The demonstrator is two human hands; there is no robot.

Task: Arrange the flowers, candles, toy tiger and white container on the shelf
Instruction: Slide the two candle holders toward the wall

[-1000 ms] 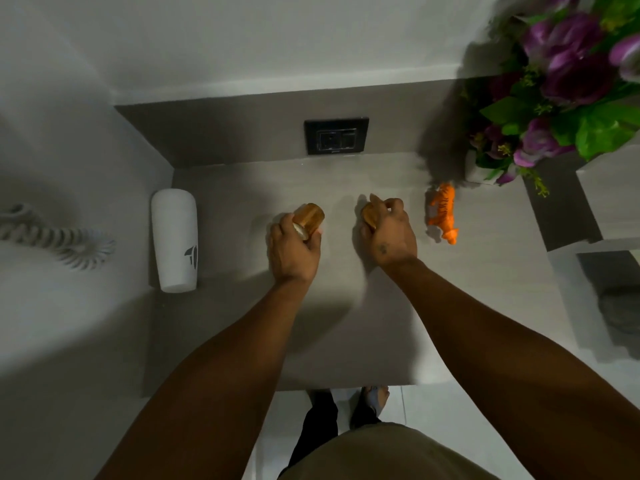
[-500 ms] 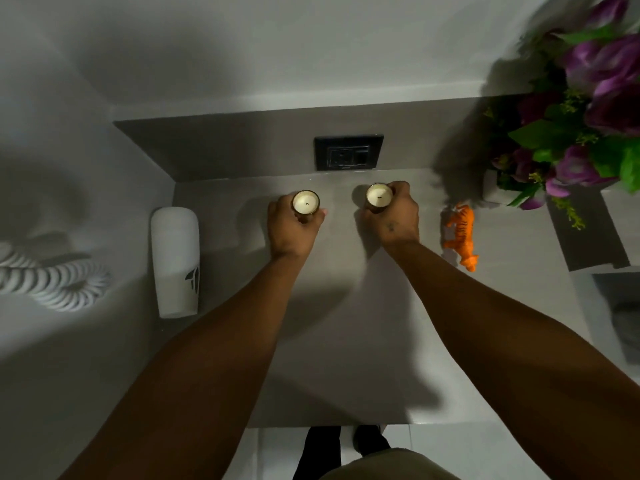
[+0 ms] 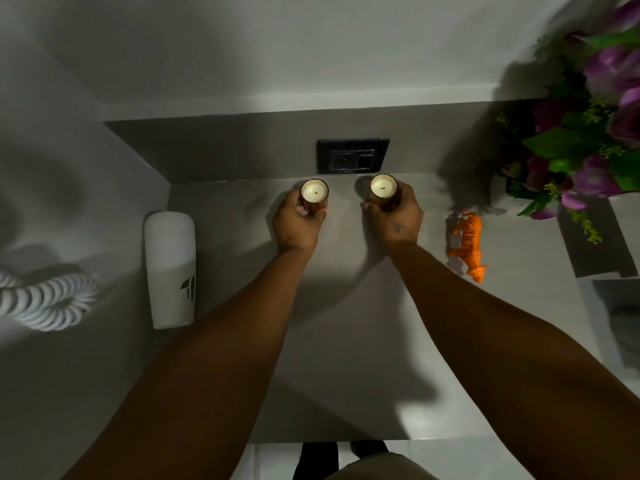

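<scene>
We see two candles standing upright at the back of the shelf (image 3: 346, 341), just in front of the dark wall socket (image 3: 352, 156): the left candle (image 3: 314, 192) and the right candle (image 3: 383, 187), each a short amber glass filled with pale wax and a small dark wick. Each is clasped low on its glass, the left hand (image 3: 297, 221) wrapped round the left candle and the right hand (image 3: 398, 213) round the right one, fingers closed on the sides so the wax tops stay level and face up. We judge that the pair is being set side by side, a little apart and in line under the socket, as a matched centre for the arrangement; whether the bases already rest on the shelf we cannot tell. Further out, the toy tiger (image 3: 468, 243), orange with black stripes, is to the right of the right hand and apart from it, and beyond it the flowers (image 3: 595, 133), purple blooms among green leaves, fill the right corner. On the left the white container (image 3: 170, 268), a tall rounded cylinder with a dark leaf mark, stands near the side wall, well apart from the candles. A coiled white cord (image 3: 41, 299) hangs at the far left.
</scene>
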